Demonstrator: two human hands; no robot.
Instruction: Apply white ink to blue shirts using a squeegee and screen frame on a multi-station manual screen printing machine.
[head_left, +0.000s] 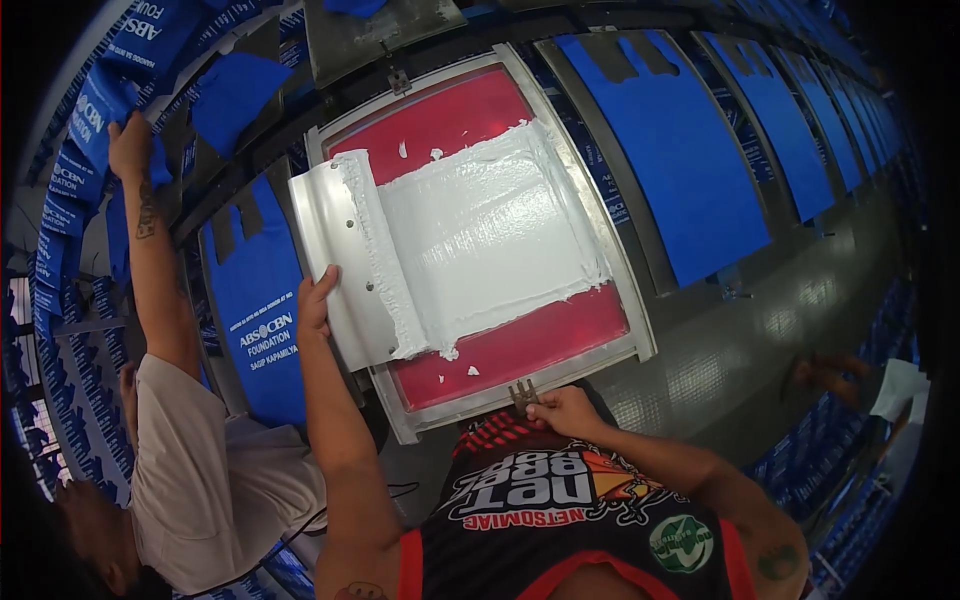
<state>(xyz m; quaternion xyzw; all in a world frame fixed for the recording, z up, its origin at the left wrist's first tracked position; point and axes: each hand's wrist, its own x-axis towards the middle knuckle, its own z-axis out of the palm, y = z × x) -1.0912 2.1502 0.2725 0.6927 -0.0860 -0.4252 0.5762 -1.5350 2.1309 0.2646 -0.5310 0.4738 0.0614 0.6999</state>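
A screen-printing frame [640,330] with a red mesh [440,112] lies before me, its middle covered by a broad patch of wet white ink [480,230]. A wide metal squeegee [335,255] rests across the left side of the frame, thick ink along its right edge. My left hand [318,302] is closed round the squeegee's left edge, thumb on top. At the frame's near edge, my right hand [565,412] pinches a small slotted metal bracket [523,396]. Just left of the squeegee lies a blue bag [255,310] with white printing.
Blue cut-out bags [670,150] lie on boards in a row to the right. At left, another person's arm [160,260] reaches up to hanging printed blue bags [90,120]. A blurred hand [835,375] shows at far right. A grey floor [690,340] lies beyond the boards.
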